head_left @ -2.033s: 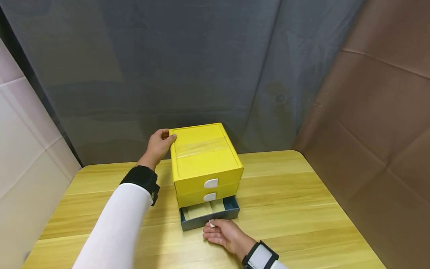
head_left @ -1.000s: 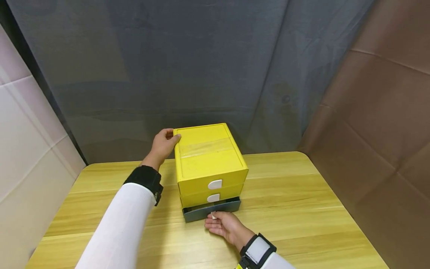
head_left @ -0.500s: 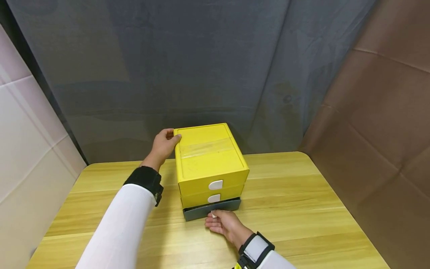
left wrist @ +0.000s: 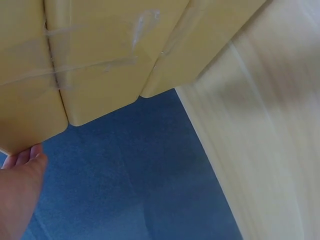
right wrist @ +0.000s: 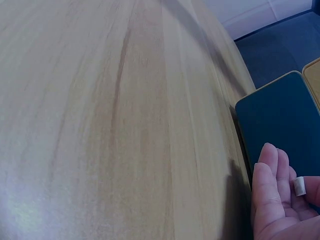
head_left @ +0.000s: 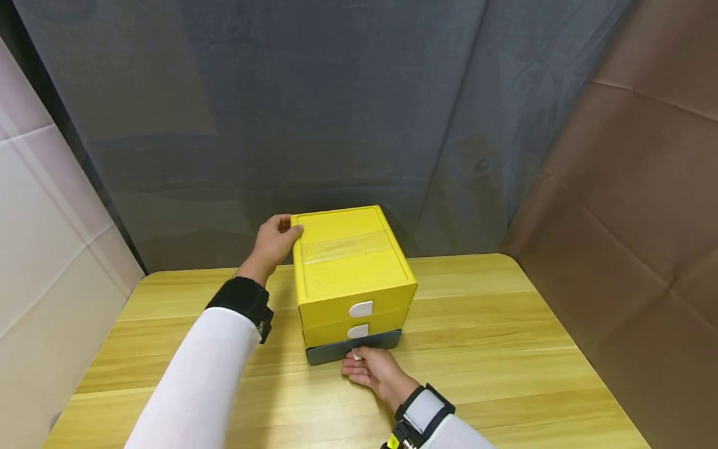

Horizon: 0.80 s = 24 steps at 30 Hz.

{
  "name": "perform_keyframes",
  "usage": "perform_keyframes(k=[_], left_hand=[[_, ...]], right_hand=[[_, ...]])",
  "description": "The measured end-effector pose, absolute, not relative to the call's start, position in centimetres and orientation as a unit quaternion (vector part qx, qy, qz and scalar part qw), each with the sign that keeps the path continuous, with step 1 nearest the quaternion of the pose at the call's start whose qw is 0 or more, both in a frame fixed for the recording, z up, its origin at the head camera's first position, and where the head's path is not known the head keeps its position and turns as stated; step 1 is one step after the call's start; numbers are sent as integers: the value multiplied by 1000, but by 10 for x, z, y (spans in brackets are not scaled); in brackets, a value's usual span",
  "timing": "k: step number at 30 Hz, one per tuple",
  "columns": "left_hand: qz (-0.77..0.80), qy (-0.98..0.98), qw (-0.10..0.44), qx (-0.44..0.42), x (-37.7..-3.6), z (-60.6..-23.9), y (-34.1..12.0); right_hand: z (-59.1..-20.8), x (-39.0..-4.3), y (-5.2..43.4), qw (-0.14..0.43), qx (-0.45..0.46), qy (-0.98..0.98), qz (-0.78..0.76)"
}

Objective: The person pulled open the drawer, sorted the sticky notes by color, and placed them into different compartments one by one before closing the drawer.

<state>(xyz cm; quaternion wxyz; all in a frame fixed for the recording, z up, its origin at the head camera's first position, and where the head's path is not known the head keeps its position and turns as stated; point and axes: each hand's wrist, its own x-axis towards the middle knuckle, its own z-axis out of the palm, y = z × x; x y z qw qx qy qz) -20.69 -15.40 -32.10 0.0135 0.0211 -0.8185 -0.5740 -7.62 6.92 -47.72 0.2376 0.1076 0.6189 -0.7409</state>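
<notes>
A yellow drawer cabinet (head_left: 350, 262) stands on the wooden table (head_left: 493, 337), with two yellow drawers that have white handles and a dark blue bottom drawer (head_left: 336, 350). My left hand (head_left: 273, 244) grips the cabinet's top back-left corner, thumb on the lid. In the left wrist view the cabinet (left wrist: 100, 55) fills the top and my left hand (left wrist: 20, 190) touches its edge. My right hand (head_left: 370, 369) pinches the small white handle (head_left: 355, 356) of the blue drawer, which sits almost flush with the cabinet front. The right wrist view shows the blue drawer front (right wrist: 280, 130), the handle (right wrist: 300, 186) and my right hand (right wrist: 280, 200).
A grey curtain (head_left: 314, 125) hangs behind the table. A brown panel (head_left: 634, 206) stands on the right and a white panel (head_left: 50, 237) on the left. The table's rounded back-right corner (head_left: 496, 255) lies near the brown panel.
The blue drawer has slid from pulled out to nearly flush with the cabinet. My right hand moved toward the cabinet with it. The left hand stayed on the corner.
</notes>
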Motion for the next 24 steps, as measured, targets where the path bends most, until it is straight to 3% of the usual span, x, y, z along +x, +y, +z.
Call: perform_keyframes(k=[24], left_hand=[[-585,-809,15,58,-204,-327,-155]], right_hand=[[-478,-74,63,239,116,625,-734]])
